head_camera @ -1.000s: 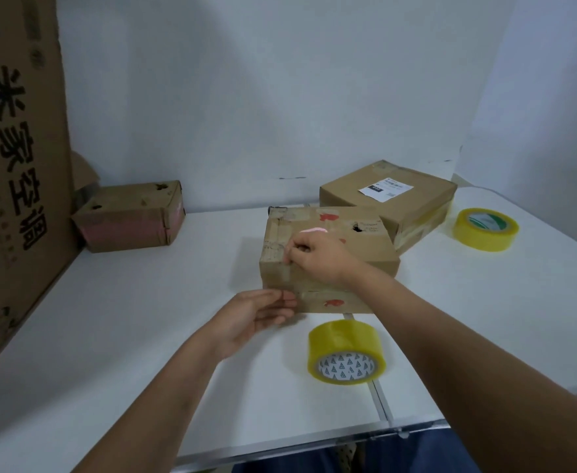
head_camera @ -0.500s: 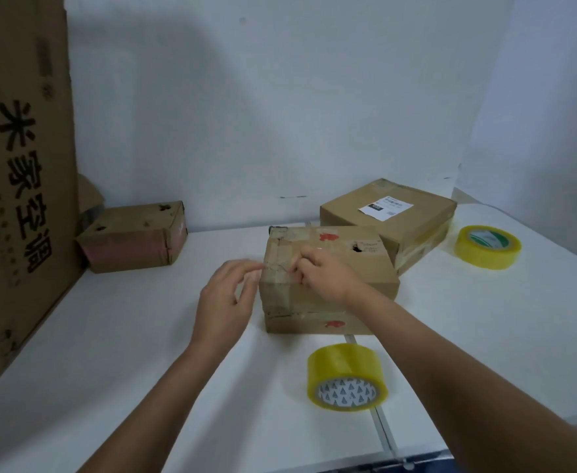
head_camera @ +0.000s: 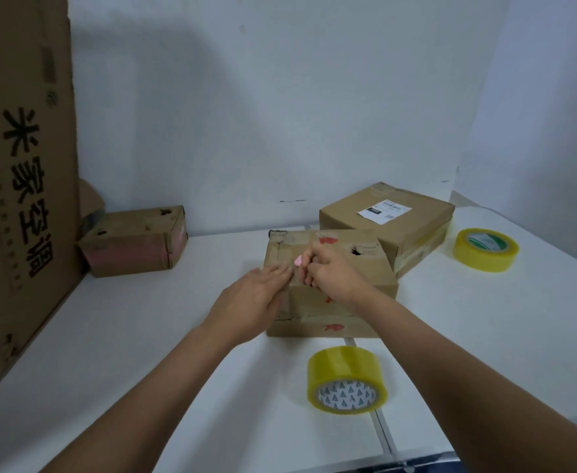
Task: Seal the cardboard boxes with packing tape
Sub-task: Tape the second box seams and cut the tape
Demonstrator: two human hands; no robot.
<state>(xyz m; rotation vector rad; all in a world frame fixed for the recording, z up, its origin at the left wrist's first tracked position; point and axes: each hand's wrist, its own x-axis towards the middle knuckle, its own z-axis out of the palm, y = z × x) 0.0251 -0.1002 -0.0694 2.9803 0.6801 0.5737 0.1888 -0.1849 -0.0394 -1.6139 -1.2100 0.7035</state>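
"米家空调" on tall carton [head_camera: 21, 186]

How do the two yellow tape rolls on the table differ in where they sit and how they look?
The near tape roll lies just in front of the box being handled; the far tape roll sits at the right, beside the labelled box. The near roll's core shows small dark triangles; the far roll's core shows green and white. Both are yellow, lie untouched, and rest on the white table.

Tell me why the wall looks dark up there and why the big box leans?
Head view: a soft grey shadow falls across the pale wall, cast by the tall brown printed cardboard box. Head view: the wide-angle lens bends edges, so that box seems tilted. Head view: the fingers look slightly blurred.
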